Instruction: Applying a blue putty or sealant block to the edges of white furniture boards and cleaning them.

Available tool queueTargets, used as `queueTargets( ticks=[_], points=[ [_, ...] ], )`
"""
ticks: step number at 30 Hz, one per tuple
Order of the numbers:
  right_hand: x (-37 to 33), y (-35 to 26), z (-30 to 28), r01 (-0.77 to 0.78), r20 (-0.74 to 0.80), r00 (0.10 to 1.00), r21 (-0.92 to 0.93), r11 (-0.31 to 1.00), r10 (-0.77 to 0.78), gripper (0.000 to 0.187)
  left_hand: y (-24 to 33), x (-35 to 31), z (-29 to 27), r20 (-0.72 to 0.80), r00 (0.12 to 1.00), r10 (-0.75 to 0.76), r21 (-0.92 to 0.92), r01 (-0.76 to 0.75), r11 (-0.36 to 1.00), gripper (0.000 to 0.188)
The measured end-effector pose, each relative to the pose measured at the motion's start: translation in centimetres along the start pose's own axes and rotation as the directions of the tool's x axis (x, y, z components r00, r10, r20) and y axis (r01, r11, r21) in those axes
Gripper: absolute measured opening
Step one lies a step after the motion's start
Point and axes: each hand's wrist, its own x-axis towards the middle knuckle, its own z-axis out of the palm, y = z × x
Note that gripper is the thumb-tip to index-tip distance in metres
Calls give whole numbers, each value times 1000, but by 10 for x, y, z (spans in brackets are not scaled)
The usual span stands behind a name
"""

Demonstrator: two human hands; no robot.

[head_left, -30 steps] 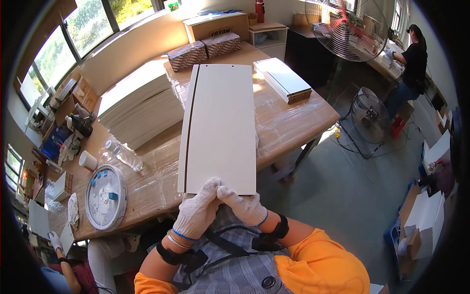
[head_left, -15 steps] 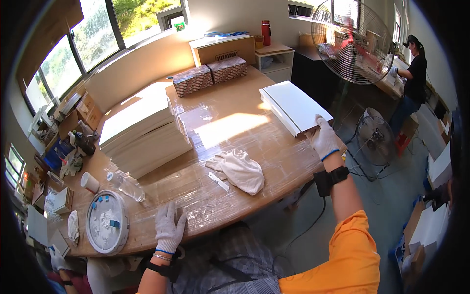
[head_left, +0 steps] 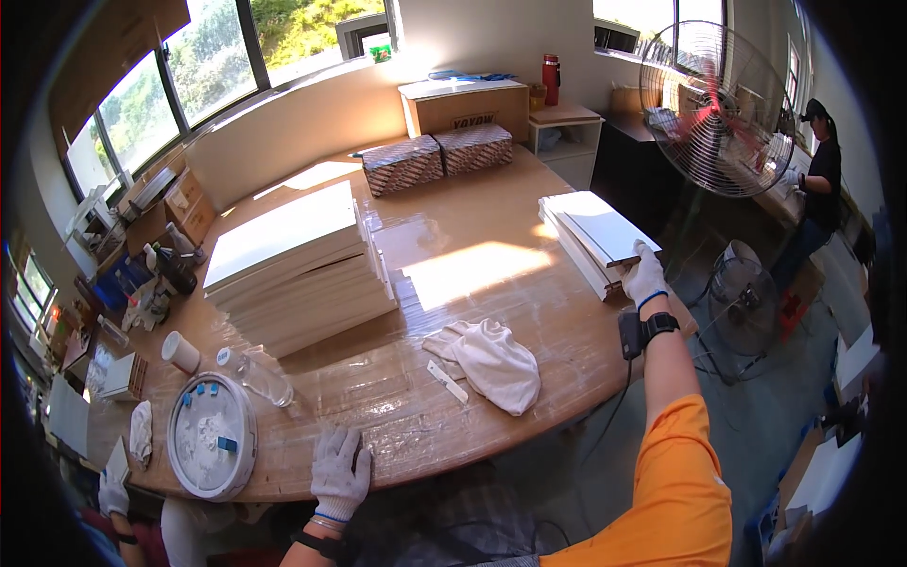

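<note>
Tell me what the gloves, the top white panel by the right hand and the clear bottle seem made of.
Gloves: probably knitted cotton or a blend; matte, with ribbed cuffs.
Top panel: possibly painted or laminated board; its face is smooth, white.
Bottle: likely plastic, glossy and see-through with highlights; glass remains possible.

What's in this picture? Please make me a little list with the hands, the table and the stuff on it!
Left hand: gloved, at the near edge of the table
Right hand: gloved, touching the near end of the top white panel on the smaller stack
Table middle: crumpled white cloth
Table left: taller stack, clear bottle, round tray
Table back: two patterned boxes
</note>
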Motion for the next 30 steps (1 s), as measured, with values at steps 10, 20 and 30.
queueTargets(
  ticks=[10,20,30],
  points=[
    [45,-8,-58,313,227,937,-885,345,-265,28,5,8,9,18,1000,20,-24,-19,1000,39],
    [-52,-22,28,-187,-175,937,-982,-12,-302,79,3,4,2,26,1000,1,8,-2,1000,39],
    [-65,25,24,-277,-231,934,-950,-142,-272,104,5,3,1,14,1000,28,16,-28,999,37]
  ],
)
